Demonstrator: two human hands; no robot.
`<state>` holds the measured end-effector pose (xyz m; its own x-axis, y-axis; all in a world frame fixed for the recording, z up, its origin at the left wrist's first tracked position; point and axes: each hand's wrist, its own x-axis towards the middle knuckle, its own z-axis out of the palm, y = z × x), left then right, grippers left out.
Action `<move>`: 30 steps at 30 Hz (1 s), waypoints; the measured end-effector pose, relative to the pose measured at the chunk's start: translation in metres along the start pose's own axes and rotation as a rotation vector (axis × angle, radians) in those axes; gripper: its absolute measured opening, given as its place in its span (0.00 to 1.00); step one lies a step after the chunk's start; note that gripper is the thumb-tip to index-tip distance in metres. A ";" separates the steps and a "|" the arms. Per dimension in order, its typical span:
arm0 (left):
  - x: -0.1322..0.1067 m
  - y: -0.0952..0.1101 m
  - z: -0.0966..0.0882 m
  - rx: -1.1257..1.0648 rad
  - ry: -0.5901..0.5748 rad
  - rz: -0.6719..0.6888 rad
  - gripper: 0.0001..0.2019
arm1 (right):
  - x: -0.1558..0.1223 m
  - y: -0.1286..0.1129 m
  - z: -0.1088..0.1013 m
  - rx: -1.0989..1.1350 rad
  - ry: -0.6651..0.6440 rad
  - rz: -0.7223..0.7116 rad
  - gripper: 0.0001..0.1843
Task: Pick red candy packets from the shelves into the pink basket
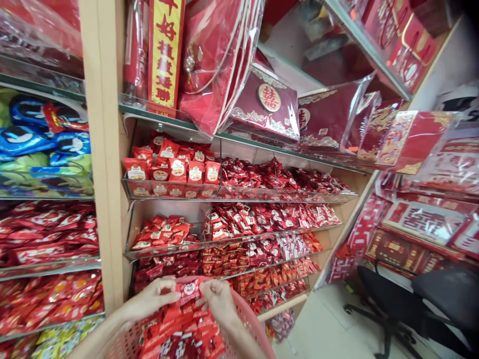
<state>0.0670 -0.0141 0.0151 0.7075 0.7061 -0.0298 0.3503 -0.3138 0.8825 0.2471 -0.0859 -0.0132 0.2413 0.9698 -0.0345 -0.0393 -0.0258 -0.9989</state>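
**A:** And here we are at the tall wooden shelving, both bare hands low in the view! The left hand [153,298] is closed to a pinch at the edge of a small glossy red packet [189,290].

**B:** The right hand [219,299] comes in from the other side, fingers curled down onto that same packet. Hard to swear to that grip, mind you, since the fingers hide its corners and the angle is steep.

**A:** Where's the packet sitting?

**B:** Held just above a pink plastic mesh basket [254,319], over a heap of shiny red foil packets [179,326] that fills it.

**A:** So the step in hand looks like working with that one packet over the heap.

**B:** Right, and this moment calls for a steady two-handed pinch, nothing more. Beyond the hands, glass-fronted shelf bins [239,193] brim with red wrapped packets, and a black swivel office chair [407,299] stands on the pale tiled floor off to the right.
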 end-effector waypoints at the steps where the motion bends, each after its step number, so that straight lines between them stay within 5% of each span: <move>1: 0.004 0.002 0.003 -0.004 -0.010 -0.005 0.21 | 0.000 0.000 -0.005 -0.003 0.005 -0.001 0.31; 13: 0.047 0.007 0.036 0.011 -0.123 -0.036 0.20 | -0.008 -0.001 -0.056 -0.014 0.013 0.024 0.31; 30: 0.067 0.013 0.055 0.048 -0.142 -0.038 0.19 | 0.001 0.011 -0.082 -0.085 0.007 0.047 0.32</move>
<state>0.1530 -0.0059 -0.0010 0.7714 0.6226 -0.1317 0.4051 -0.3207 0.8562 0.3261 -0.1055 -0.0266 0.2476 0.9654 -0.0814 0.0311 -0.0919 -0.9953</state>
